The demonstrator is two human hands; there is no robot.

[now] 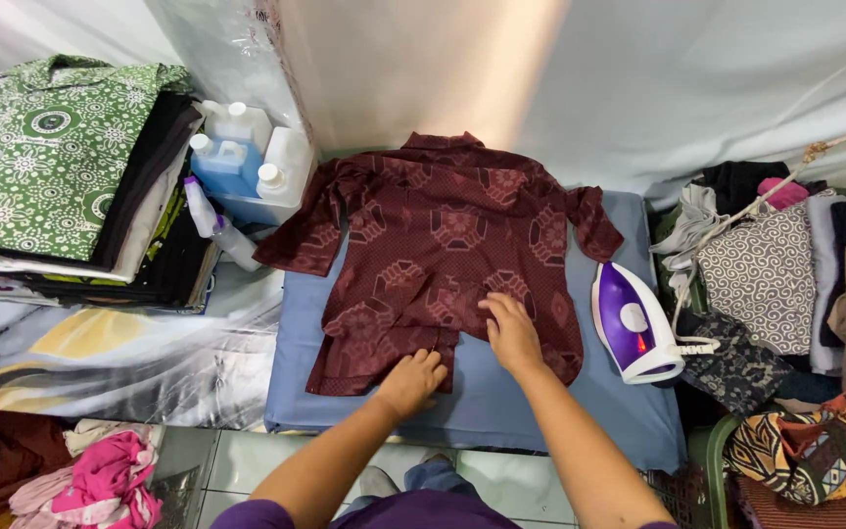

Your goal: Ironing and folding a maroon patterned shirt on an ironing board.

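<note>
Two flat hands, left hand (411, 380) and right hand (511, 331), on maroon shirt (443, 235); iron (633, 325) beside.

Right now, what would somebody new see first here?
First, the dark red patterned shirt spread flat on the blue ironing pad in the middle, with the left hand at its hem and the right hand pressing on it. Next, the purple and white iron standing just right of the shirt.
</note>
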